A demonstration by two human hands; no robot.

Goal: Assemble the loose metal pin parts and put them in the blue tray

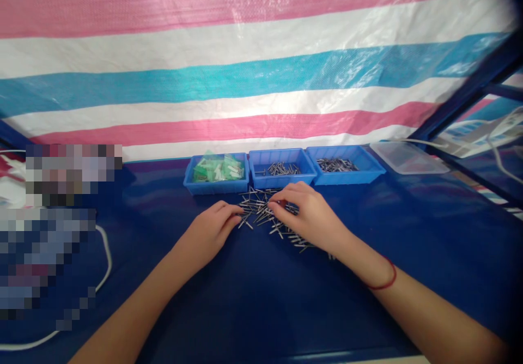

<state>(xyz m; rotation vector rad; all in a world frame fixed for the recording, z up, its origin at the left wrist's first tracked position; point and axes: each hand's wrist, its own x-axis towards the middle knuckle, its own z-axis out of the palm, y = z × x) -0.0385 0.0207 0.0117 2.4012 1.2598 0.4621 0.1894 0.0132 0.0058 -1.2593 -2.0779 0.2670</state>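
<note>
A loose pile of silver blind rivets [261, 206] lies on the blue tabletop, thin pins pointing every way. At its left edge, my left hand [212, 223] has thumb and forefinger drawn together on a rivet. My right hand [312, 211], with a red cord on the wrist, reaches over the pile's right side and hides part of it. Its thumb and forefinger pinch close together among the rivets; what lies between them is mostly hidden. Just behind the pile stands a blue bin [257, 181] with more rivets inside.
Another blue bin [368, 174] holds darker metal pieces; the left blue bin [188, 184] holds green-and-clear plastic packets. A clear plastic lid [408, 158] lies at the back right. A white cable [107, 249] curves at left. A striped sheet [229, 89] hangs behind the table.
</note>
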